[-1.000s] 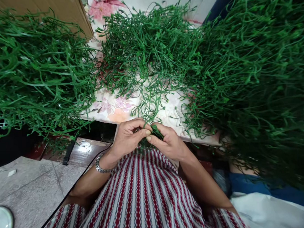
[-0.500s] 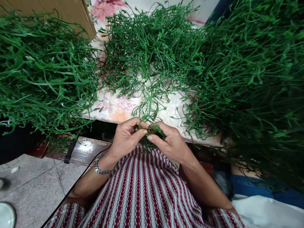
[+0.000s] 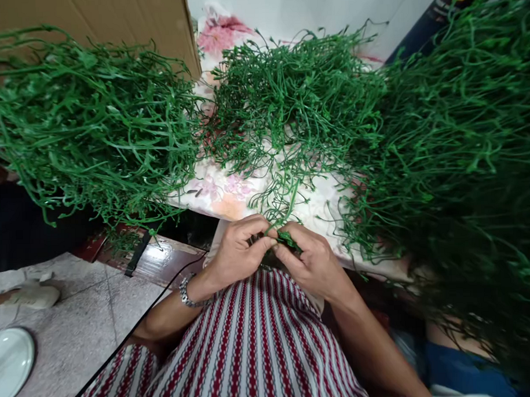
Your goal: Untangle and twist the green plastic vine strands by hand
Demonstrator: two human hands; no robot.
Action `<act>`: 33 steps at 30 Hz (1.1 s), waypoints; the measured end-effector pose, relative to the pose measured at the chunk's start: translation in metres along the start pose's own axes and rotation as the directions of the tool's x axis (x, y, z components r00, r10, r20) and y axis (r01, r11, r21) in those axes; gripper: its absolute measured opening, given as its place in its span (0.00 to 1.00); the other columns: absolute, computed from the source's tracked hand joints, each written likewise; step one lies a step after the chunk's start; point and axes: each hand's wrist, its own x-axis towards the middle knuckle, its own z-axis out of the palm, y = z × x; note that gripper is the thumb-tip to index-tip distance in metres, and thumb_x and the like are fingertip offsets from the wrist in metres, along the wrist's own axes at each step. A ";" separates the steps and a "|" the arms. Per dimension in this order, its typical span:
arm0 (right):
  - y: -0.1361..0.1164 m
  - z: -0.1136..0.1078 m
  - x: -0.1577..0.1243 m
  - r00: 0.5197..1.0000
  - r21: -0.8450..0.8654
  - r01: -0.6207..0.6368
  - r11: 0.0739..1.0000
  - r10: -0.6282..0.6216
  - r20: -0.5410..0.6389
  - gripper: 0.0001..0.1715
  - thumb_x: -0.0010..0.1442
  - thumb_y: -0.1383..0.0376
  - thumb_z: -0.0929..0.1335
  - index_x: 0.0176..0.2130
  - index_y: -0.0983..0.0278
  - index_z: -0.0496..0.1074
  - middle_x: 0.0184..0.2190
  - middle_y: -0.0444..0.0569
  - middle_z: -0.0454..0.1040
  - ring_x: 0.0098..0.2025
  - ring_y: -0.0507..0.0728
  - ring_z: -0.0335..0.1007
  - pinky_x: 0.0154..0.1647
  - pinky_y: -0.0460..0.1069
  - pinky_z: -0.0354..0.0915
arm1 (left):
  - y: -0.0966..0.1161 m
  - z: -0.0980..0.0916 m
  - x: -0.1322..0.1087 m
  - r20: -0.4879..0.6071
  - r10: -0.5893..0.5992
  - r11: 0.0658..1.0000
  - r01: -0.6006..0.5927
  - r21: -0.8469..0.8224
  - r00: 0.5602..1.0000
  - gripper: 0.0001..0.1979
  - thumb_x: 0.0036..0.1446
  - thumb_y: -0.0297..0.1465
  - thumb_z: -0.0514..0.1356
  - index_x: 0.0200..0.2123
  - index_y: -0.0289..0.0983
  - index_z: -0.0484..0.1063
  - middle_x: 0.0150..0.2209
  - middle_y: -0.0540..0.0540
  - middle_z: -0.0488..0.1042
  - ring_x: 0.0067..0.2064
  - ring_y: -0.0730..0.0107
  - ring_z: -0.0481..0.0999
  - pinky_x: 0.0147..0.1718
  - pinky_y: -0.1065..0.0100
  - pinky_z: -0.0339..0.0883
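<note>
My left hand (image 3: 243, 250), a metal-band watch on its wrist, pinches a thin green stem (image 3: 293, 196) between thumb and forefinger. Close against it, my right hand (image 3: 313, 259) is closed on a small cluster of green sprigs (image 3: 288, 240), which shows between its thumb and fingers. The two sets of fingertips nearly touch, just in front of the table edge and above my striped top. Whether the stems are real or plastic I cannot tell. Loose stems (image 3: 269, 201) lie on the floral tablecloth (image 3: 230, 206) right beyond my hands.
Large heaps of green stems stand at the left (image 3: 114, 122), in the middle (image 3: 296, 93) and at the right (image 3: 471, 127). Behind the left heap is a cardboard box (image 3: 154, 23). A white shoe (image 3: 36, 294) and a round white lid-like thing (image 3: 12, 363) are at lower left.
The whole view has swung left, so everything sits further right and lower. A shoe has come into view at left. My hands stay together on the stems, with only small finger shifts.
</note>
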 end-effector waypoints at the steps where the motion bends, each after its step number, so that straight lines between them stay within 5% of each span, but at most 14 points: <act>1: -0.001 -0.001 0.001 1.000 -0.023 0.015 1.000 -0.015 0.003 0.03 0.59 0.69 0.61 0.32 0.64 0.62 0.26 0.44 0.64 0.29 0.51 0.60 0.29 0.45 0.57 | 0.001 -0.001 0.000 0.003 0.027 0.999 -0.027 0.034 1.000 0.06 0.52 0.22 0.56 0.24 0.35 0.64 0.24 0.52 0.64 0.28 0.76 0.64 0.28 0.73 0.60; 5: -0.004 0.001 0.002 0.999 -0.105 0.038 0.994 -0.040 -0.021 0.05 0.58 0.72 0.60 0.31 0.63 0.59 0.27 0.45 0.63 0.29 0.52 0.59 0.29 0.46 0.57 | 0.003 -0.002 -0.002 0.036 0.077 0.987 -0.081 0.137 0.996 0.07 0.53 0.21 0.53 0.25 0.36 0.62 0.24 0.52 0.62 0.29 0.75 0.63 0.29 0.72 0.58; 13: 0.000 0.006 -0.002 0.997 -0.289 0.060 0.955 -0.072 -0.031 0.07 0.58 0.74 0.59 0.37 0.65 0.60 0.30 0.49 0.64 0.34 0.55 0.61 0.35 0.50 0.59 | 0.005 0.000 0.001 0.006 -0.089 0.989 0.087 0.117 0.996 0.05 0.51 0.23 0.55 0.25 0.36 0.62 0.25 0.52 0.63 0.29 0.75 0.62 0.30 0.72 0.57; 20: -0.004 0.013 0.005 0.980 -0.484 0.150 0.862 -0.196 -0.045 0.15 0.58 0.74 0.59 0.46 0.70 0.63 0.32 0.52 0.64 0.35 0.58 0.61 0.38 0.52 0.61 | 0.001 -0.004 0.000 -0.028 -0.057 0.985 0.061 0.161 0.998 0.11 0.52 0.22 0.52 0.21 0.36 0.55 0.23 0.52 0.58 0.29 0.75 0.61 0.29 0.71 0.55; 24: -0.005 0.015 0.006 0.986 -0.543 0.139 0.828 -0.167 -0.003 0.12 0.56 0.74 0.59 0.40 0.69 0.65 0.30 0.52 0.64 0.33 0.58 0.60 0.36 0.51 0.59 | -0.001 -0.007 -0.003 0.028 -0.035 0.971 0.027 0.238 0.999 0.12 0.52 0.20 0.50 0.20 0.36 0.54 0.22 0.52 0.58 0.27 0.76 0.60 0.29 0.71 0.54; 29: -0.007 0.005 0.005 0.985 -0.445 0.122 0.887 -0.053 0.163 0.07 0.55 0.75 0.59 0.30 0.65 0.62 0.25 0.47 0.63 0.29 0.54 0.58 0.30 0.49 0.55 | -0.001 -0.014 -0.006 0.162 -0.065 0.964 0.020 0.264 0.985 0.12 0.51 0.20 0.51 0.18 0.35 0.55 0.20 0.53 0.56 0.26 0.76 0.58 0.29 0.71 0.53; 33: -0.001 -0.007 0.010 0.919 -0.061 0.115 0.991 -0.083 0.385 0.10 0.60 0.69 0.60 0.26 0.65 0.59 0.21 0.41 0.59 0.24 0.49 0.54 0.26 0.45 0.51 | -0.006 -0.022 -0.003 0.356 -0.162 0.982 0.187 -0.039 0.920 0.13 0.52 0.24 0.54 0.17 0.34 0.58 0.19 0.54 0.55 0.25 0.77 0.57 0.26 0.72 0.51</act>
